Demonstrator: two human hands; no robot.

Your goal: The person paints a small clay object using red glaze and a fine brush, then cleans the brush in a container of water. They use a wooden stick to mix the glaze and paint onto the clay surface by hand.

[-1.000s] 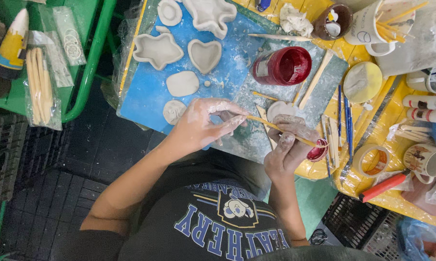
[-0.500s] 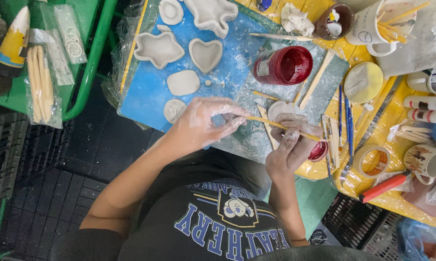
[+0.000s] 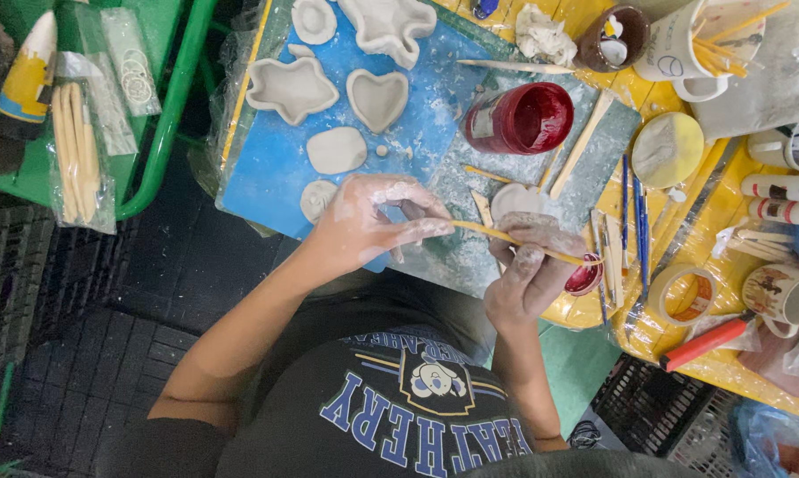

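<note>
Head view, looking straight down on a cluttered craft table [image 3: 656, 341] covered in yellow plastic, where a blue work mat [image 3: 271, 164] takes up the largest share of the surface. On the mat lie unfired grey clay pieces: a star-shaped dish [image 3: 293, 87], a heart-shaped dish [image 3: 377, 97], an oval slab [image 3: 336, 150] and a small round piece [image 3: 317, 199] near the mat's lower edge. Just right of the heart dish stands an open red paint jar [image 3: 522, 117], with a white mug [image 3: 683, 44] full of wooden sticks beyond it at the table's far corner. Clay-smeared, the person's left hand [image 3: 373, 226] is pinched shut on one end of a thin wooden stick [image 3: 514, 239], thumb and fingers together around it. The right hand [image 3: 528, 274] is curled closed around a small pale clay piece [image 3: 516, 202], of which only the top shows above the fingers. The stick runs across the right hand's knuckles, touching them, its far end reaching a small dish of red paint [image 3: 583, 279] at the table's near edge.
</note>
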